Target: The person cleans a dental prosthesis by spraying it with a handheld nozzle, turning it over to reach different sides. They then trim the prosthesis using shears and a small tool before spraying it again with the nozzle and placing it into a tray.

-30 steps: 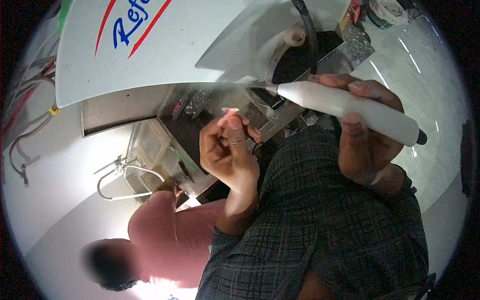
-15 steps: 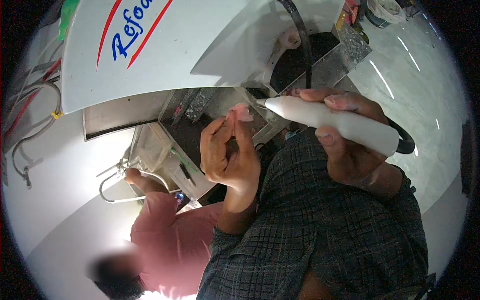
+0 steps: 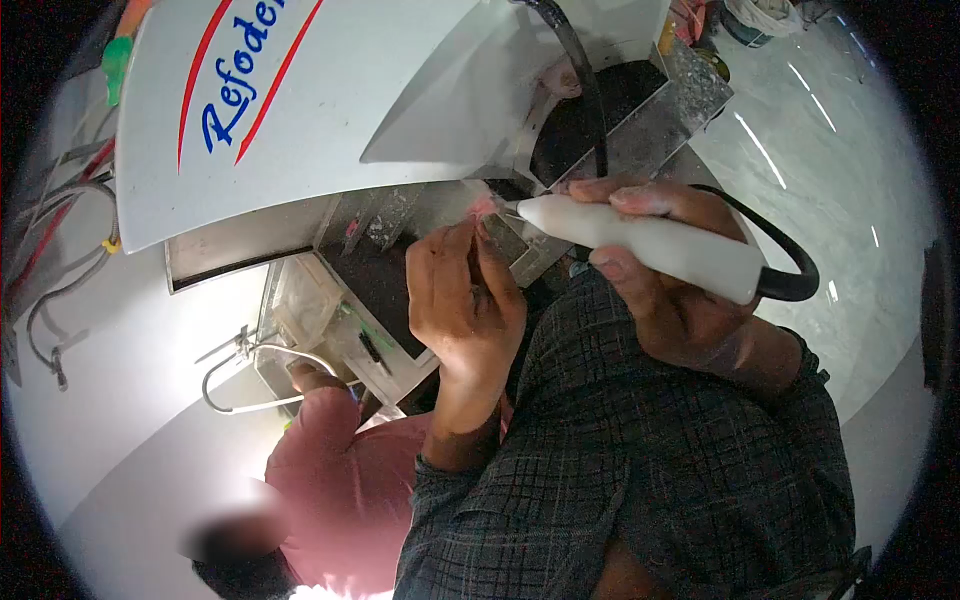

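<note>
In my right hand point(image 3: 680, 270) is a thick white rotary handpiece point(image 3: 650, 240), gripped along its barrel with its tip pointing left. A black cord point(image 3: 795, 280) leaves its rear end. My left hand point(image 3: 465, 285) pinches a small pink, partly see-through piece point(image 3: 483, 208) that looks like dental acrylic. The handpiece tip is right at this piece; whether they touch is too blurred to tell. Fingers hide the lower part of the pink piece. Both hands are just under the edge of a white hood.
The white hood point(image 3: 300, 120) with blue lettering spans the top. Below it is a dusty work tray point(image 3: 380, 270). A black hose point(image 3: 590, 80) hangs at the upper right. At the lower left, a co-worker in a pink shirt point(image 3: 345, 490) reaches toward a tap hose point(image 3: 215, 395).
My left hand has turned and the pink piece has come up to the handpiece tip. My right hand has shifted slightly left. The co-worker's hand has moved a little right and down.
</note>
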A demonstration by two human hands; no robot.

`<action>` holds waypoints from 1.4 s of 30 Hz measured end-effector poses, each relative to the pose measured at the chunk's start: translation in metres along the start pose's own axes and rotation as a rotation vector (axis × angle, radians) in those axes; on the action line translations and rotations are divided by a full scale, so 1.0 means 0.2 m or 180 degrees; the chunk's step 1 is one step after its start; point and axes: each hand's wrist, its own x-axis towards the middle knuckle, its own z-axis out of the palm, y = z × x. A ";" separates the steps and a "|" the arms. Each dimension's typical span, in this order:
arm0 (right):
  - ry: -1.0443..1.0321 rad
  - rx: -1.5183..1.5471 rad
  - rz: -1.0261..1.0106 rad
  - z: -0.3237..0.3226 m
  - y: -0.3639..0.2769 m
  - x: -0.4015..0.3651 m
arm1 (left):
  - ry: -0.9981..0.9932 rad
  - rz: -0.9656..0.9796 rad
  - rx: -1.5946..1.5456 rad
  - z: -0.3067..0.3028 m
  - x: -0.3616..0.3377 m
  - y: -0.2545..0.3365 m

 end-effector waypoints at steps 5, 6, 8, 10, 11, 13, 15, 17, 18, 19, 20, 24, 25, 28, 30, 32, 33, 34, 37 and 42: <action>-0.0333 -0.0574 -0.0015 -0.03 -0.06 0.03 | -0.0048 -0.0213 -0.0020 0.01 -0.01 0.02; -0.0417 -0.0703 -0.0055 -0.03 -0.06 0.04 | -0.0020 -0.0173 0.0022 0.00 -0.01 0.01; -0.0164 -0.0305 0.0112 -0.02 -0.02 0.03 | 0.0009 -0.0139 0.0064 0.00 -0.02 0.00; 0.0331 0.0237 0.0089 0.01 0.04 0.00 | 0.0097 -0.0375 -0.0130 0.00 -0.03 0.00; 0.0324 0.0243 0.0088 0.00 0.04 0.01 | 0.0102 -0.0381 -0.0124 0.00 -0.03 -0.01; 0.0170 0.0305 0.0002 -0.01 0.04 0.01 | 0.0133 -0.0352 -0.0201 0.01 -0.04 -0.02; 0.0221 0.0388 0.0032 -0.01 0.04 0.02 | 0.0289 -0.0593 -0.0661 0.05 -0.07 -0.07; 0.0274 0.0475 0.0052 0.00 0.05 0.03 | 0.0454 -0.0825 -0.1118 0.06 -0.08 -0.08; 0.0486 0.0431 0.0127 0.00 0.06 0.02 | 0.0506 -0.1080 -0.1494 0.04 -0.07 -0.04; 0.0698 0.0386 0.0203 0.01 0.07 0.01 | 0.0556 -0.1336 -0.1871 0.03 -0.06 -0.02; 0.0692 0.0392 0.0203 0.00 0.08 0.02 | 0.0561 -0.1340 -0.1866 0.02 -0.07 -0.02; 0.0695 0.0365 0.0071 -0.02 0.10 0.03 | 0.0449 -0.1922 -0.3118 0.01 -0.11 -0.06; 0.0741 0.0304 0.0088 -0.02 0.10 0.04 | 0.0363 -0.2067 -0.3273 0.01 -0.11 -0.07; 0.0807 0.0511 0.0274 0.00 0.09 0.04 | 0.0444 -0.2405 -0.3824 0.01 -0.10 -0.08; 0.0793 0.0512 0.0363 -0.01 0.06 0.05 | 0.0486 -0.2522 -0.4038 0.00 -0.10 -0.08; 0.0775 0.0512 0.0466 -0.01 0.06 0.05 | 0.0527 -0.2654 -0.4250 -0.01 -0.10 -0.09; 0.0817 0.0598 0.0382 0.00 0.08 0.05 | 0.0551 -0.2739 -0.4578 -0.01 -0.11 -0.11; 0.0862 0.0682 0.0298 0.01 0.09 0.05 | 0.0570 -0.2819 -0.4908 -0.01 -0.11 -0.12; 0.0594 0.0419 0.0310 -0.02 0.08 0.06 | 0.0547 -0.2870 -0.5327 -0.02 -0.11 -0.15; 0.0567 0.0443 0.0388 -0.02 0.07 0.06 | 0.0627 -0.2929 -0.5823 -0.02 -0.09 -0.16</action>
